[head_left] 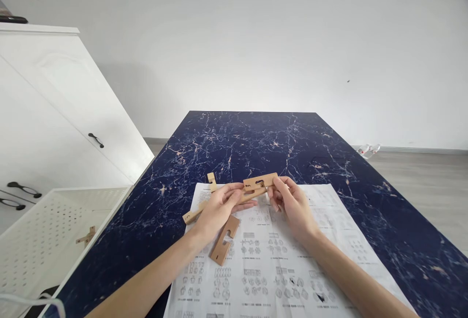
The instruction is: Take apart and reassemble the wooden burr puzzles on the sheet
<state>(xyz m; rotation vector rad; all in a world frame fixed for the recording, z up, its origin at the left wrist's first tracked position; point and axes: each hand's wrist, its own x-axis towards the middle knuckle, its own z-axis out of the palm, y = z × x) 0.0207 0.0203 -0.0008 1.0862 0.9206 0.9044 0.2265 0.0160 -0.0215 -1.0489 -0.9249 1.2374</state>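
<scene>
My right hand pinches the right end of a notched wooden puzzle piece, which has a dark number near its left end. My left hand is closed on a second, slotted wooden puzzle piece, just below and against the first. Under my left wrist lies a loose puzzle piece with a keyhole-like cutout and a mark at its lower end. Another wooden piece pokes out left of my left hand, and a paler one shows behind it; my hand hides parts of both.
A creased instruction sheet printed with small diagrams lies under my hands on the dark blue marbled table. To the left, a white perforated basket holds a small wooden piece. A white cabinet stands behind it.
</scene>
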